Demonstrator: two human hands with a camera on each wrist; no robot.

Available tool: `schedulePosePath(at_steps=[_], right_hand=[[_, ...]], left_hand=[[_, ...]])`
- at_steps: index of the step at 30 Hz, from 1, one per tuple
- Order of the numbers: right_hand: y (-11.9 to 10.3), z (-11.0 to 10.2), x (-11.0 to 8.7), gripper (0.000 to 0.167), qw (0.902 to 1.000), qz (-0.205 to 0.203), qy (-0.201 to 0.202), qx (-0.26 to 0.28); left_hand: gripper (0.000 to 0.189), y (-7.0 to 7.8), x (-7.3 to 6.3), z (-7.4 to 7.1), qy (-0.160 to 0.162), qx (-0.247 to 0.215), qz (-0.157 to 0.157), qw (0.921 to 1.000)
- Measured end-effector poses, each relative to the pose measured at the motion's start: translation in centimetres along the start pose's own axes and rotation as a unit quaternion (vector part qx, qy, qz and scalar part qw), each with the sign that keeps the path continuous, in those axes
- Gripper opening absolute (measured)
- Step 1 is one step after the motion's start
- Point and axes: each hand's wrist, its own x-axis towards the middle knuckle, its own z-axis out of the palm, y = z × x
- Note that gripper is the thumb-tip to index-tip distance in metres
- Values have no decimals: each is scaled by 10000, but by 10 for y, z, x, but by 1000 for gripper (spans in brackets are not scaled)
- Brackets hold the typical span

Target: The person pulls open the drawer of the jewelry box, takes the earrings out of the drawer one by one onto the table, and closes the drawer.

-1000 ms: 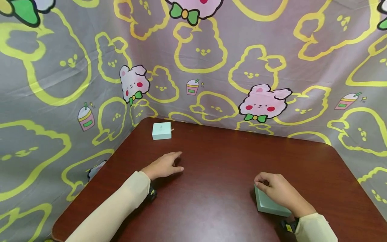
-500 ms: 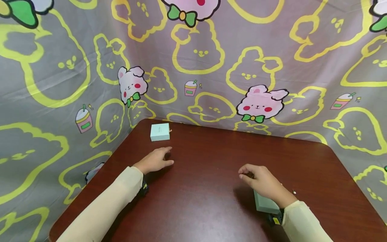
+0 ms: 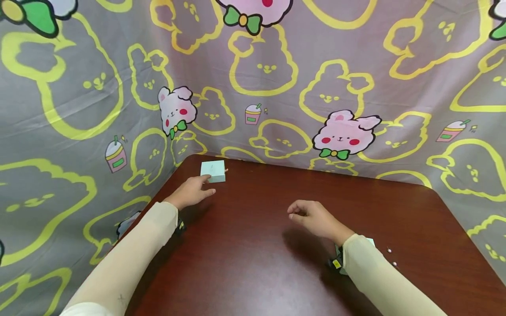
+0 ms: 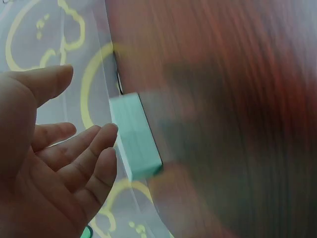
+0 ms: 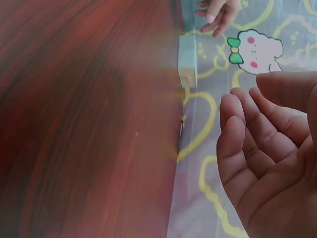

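Observation:
A pale mint box point(image 3: 213, 166) with a small tab on its right side lies near the back left corner of the table. My left hand point(image 3: 190, 192) is just in front of it, thumb spread from the fingers; a fingertip overlaps the box in the head view. In the left wrist view the box point(image 4: 136, 136) is beyond the fingertips, and contact cannot be made out. Over the middle of the table hovers my right hand point(image 3: 316, 218), its fingers loosely bent around nothing. A second greenish box point(image 3: 370, 242) is mostly hidden under the right forearm.
Two tiny objects with pearly round heads, one point(image 3: 389, 250) behind the other point(image 3: 394, 264), lie right of the right forearm. A patterned cloth point(image 3: 276, 109) hangs behind and left of the brown table point(image 3: 253, 245).
My left hand has moved back and left to the mint box. My right hand has moved left and back, away from the greenish box, uncovering the two tiny pearly objects.

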Motion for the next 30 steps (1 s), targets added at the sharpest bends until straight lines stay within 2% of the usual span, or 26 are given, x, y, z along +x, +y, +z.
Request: schedulePosePath(at_steps=[6, 10, 15, 20, 30], right_hand=[[-8, 12, 22, 7, 9995, 137, -175, 236], [-9, 19, 35, 8, 9984, 244, -236, 457], [-10, 26, 50, 9, 9966, 292, -220, 745], [-13, 36, 67, 11, 9950, 297, -261, 918], [-15, 59, 90, 20, 9937, 457, -263, 985]], left_hand=[[68, -21, 0, -5, 85, 51, -258, 9996], [69, -29, 1, -6, 104, 97, -331, 9994], [69, -33, 11, -14, 196, 337, -354, 9986], [66, -36, 22, -23, 295, 505, -515, 9970], [67, -41, 24, -31, 151, 606, -672, 9958]])
